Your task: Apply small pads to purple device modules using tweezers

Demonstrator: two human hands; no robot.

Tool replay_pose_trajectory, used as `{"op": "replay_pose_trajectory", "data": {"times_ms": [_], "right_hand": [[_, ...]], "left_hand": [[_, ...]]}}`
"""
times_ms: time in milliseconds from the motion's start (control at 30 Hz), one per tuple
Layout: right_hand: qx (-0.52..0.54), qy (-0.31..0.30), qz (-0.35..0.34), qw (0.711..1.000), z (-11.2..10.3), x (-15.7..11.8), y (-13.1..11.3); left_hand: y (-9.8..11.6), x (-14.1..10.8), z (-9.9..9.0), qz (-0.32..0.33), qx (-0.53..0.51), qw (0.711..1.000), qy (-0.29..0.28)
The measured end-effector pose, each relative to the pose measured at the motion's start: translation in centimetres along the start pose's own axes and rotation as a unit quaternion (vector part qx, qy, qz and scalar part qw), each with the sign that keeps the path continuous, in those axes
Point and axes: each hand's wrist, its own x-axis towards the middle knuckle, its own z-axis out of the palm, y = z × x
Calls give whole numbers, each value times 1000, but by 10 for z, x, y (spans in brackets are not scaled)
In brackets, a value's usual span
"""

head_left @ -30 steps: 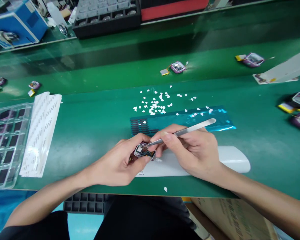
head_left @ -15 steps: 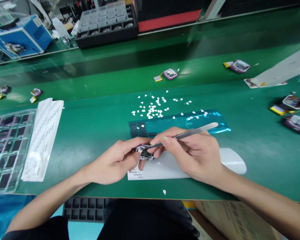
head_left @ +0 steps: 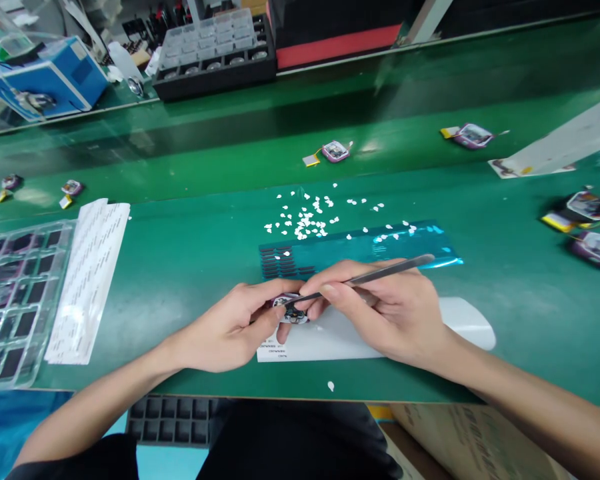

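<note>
I see my hands near the counter (head_left: 180,267) front edge, open green room on both sides. My left hand (head_left: 230,330) pinches the small purple part (head_left: 290,310); my right hand (head_left: 385,313) squeezes tweezers (head_left: 365,277) touching it.

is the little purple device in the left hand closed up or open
Open: the small device pinched in the left hand shows bare circuitry on top, where the tweezers in the right hand touch.
</note>
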Motion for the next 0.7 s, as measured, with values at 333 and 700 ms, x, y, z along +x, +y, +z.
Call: {"op": "replay_pose_trajectory", "data": {"times_ms": [333,700], "right_hand": [[-131,35,-7,991,-27,17,7],[-235,-116,17,965,-29,21,27]], "left_hand": [[0,-1,-25,42,37,989,135],[-18,11,-18,120,350,928,46]]}}
